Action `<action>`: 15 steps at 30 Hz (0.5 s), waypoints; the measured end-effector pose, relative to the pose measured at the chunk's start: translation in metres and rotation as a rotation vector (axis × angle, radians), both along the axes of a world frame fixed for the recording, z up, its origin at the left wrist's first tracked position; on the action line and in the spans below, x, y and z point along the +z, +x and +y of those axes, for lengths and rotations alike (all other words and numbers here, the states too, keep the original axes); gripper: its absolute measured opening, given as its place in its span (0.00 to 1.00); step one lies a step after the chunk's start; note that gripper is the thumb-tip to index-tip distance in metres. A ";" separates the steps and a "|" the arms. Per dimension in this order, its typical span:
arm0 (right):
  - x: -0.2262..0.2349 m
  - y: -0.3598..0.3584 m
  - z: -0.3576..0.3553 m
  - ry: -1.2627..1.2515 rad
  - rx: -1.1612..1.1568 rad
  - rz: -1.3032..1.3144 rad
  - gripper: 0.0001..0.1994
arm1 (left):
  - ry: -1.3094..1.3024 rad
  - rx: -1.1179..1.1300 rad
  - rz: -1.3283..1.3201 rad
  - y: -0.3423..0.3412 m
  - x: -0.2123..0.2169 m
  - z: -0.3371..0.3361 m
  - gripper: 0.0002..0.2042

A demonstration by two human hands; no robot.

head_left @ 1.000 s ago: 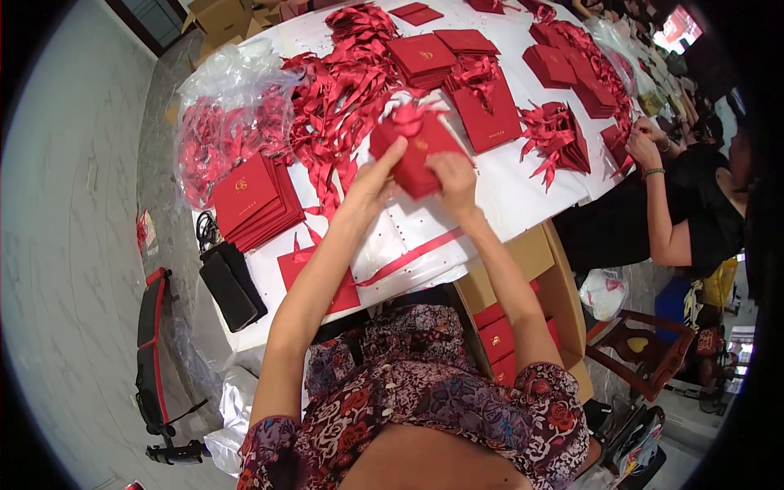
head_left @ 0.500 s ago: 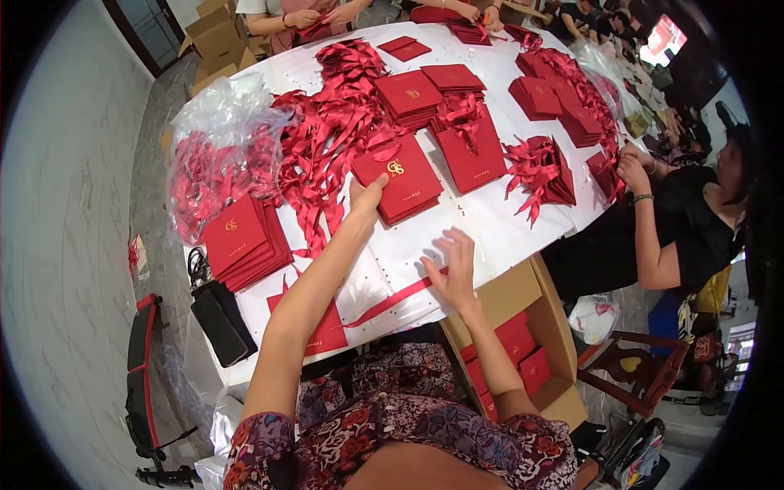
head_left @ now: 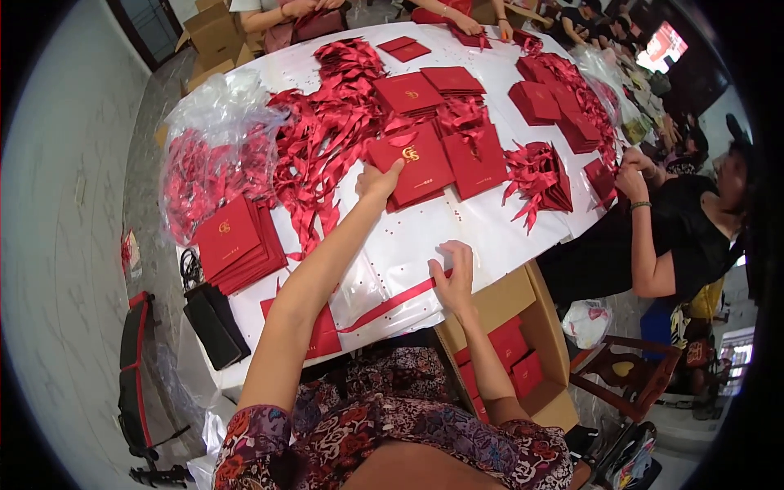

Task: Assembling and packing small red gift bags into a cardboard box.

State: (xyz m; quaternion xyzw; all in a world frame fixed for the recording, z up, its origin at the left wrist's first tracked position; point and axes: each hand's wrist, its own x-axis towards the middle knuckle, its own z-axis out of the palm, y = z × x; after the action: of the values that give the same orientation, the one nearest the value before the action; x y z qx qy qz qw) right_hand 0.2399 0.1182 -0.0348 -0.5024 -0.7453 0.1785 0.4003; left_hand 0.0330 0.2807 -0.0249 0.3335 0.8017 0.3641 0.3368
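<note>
The left hand's (head_left: 377, 181) grip pinched a thin stack of flat red bags (head_left: 420, 173) over the table (head_left: 408, 237); the right hand (head_left: 455, 282) hung loosely spread, without anything in it. The step seemed to be placing the stack; release would call for a level lowering. A cardboard box (head_left: 498, 307) held red packets (head_left: 508, 343), a clear plastic bag (head_left: 220, 94) red ribbons (head_left: 214, 163)

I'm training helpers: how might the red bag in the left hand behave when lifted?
The red bag looks fairly stiff, given straight edges; its flat shape makes rolling unlikely; the left hand alone grips it, suggesting lightness.
</note>
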 end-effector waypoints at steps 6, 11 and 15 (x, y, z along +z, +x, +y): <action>0.005 -0.021 0.004 0.010 0.100 -0.047 0.19 | 0.120 0.072 -0.125 -0.034 -0.004 -0.004 0.52; 0.000 0.001 0.054 0.046 -0.233 0.120 0.31 | 0.071 0.108 -0.140 -0.014 0.009 -0.011 0.55; 0.007 0.000 0.100 0.205 -0.412 -0.193 0.42 | 0.092 0.107 -0.165 -0.018 0.005 -0.014 0.58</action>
State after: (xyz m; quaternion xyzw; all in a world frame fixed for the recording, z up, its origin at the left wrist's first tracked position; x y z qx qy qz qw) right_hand 0.2399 0.2179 -0.0280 -0.6150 -0.6762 -0.0322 0.4042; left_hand 0.0145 0.2669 -0.0194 0.2742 0.7704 0.4442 0.3659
